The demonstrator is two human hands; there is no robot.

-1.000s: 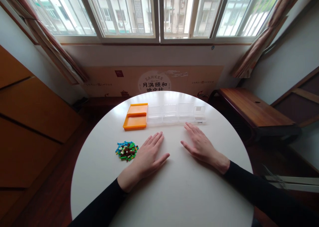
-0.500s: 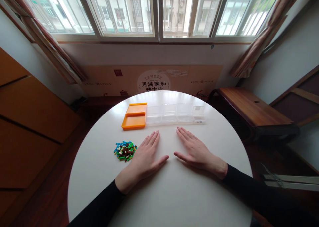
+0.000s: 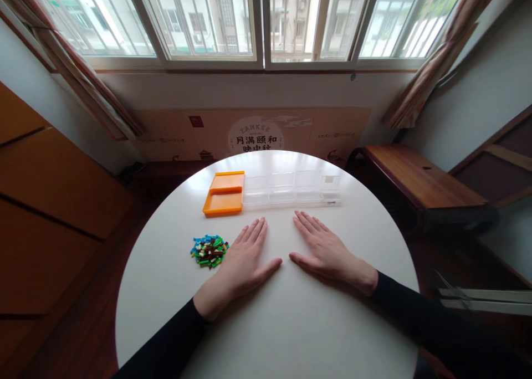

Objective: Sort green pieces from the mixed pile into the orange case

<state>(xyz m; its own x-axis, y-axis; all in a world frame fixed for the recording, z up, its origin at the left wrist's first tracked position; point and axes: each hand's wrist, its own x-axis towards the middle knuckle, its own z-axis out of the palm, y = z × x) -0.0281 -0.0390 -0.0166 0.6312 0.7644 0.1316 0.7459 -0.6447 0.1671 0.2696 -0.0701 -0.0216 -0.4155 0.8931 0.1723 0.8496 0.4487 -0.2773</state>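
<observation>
Toy building bricks (image 3: 209,252) lie heaped beside the left hand (image 3: 244,257); it and the right hand (image 3: 326,249) rest flat, seemingly empty. I read a pause; picking would call for pinching fingertips.

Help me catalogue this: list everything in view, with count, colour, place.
Table: 1, white, centre
Bricks: uncounted heap, multicoloured, table's left
Tray: 1, orange, table's far left
Boxes: count unsure, transparent, right of tray
Window: 1, pale, top
Curtains: 2, pinkish, window's sides
Panel: 1, beige, under window
Cabinet: 1, brown, left
Bench: 1, brown, right
Bars: 2, white, lower right
Floor: 1, reddish, below
Sleeves: 2, black, bottom corners
Left hand: 1, bare, beside bricks
Right hand: 1, bare, on table
</observation>
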